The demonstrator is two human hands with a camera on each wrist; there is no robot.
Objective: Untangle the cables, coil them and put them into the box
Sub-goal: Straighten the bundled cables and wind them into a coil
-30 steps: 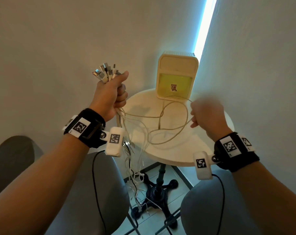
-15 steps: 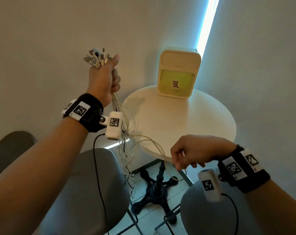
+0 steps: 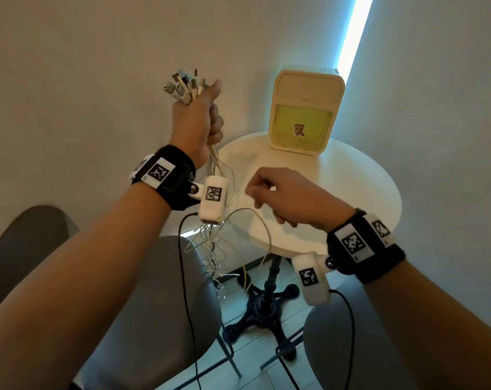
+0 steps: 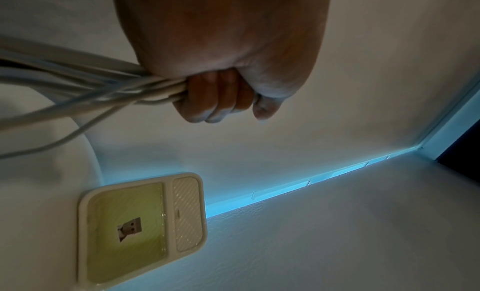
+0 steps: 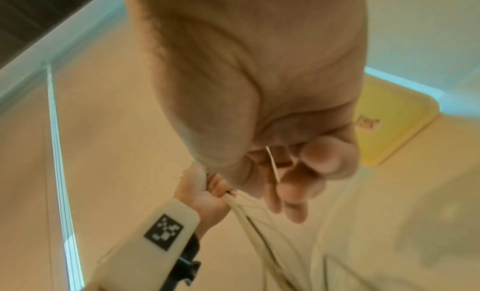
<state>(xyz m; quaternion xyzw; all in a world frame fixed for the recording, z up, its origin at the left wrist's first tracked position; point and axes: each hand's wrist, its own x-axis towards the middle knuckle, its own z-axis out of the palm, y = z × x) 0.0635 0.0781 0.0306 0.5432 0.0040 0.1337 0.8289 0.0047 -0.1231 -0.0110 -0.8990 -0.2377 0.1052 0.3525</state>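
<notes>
- Pale walls (image 3: 84, 80) meet in a corner behind the round white surface (image 3: 351, 192), with a bright blue strip of light (image 3: 354, 32) running up the corner.
- Box (image 3: 305, 108) stands at the back of the surface; head view shows a small sticker on its yellow-green front, contents not visible.
- Left hand (image 3: 196, 122), raised, grips the cables (image 3: 213, 249) in a fist, plugs (image 3: 182, 85) fanned above it; the cables dangle toward the floor.
- Right hand (image 3: 283, 198) hovers over the surface; only the right wrist view shows its curled fingers (image 5: 322, 158) pinching one thin cable (image 5: 272, 164).
</notes>
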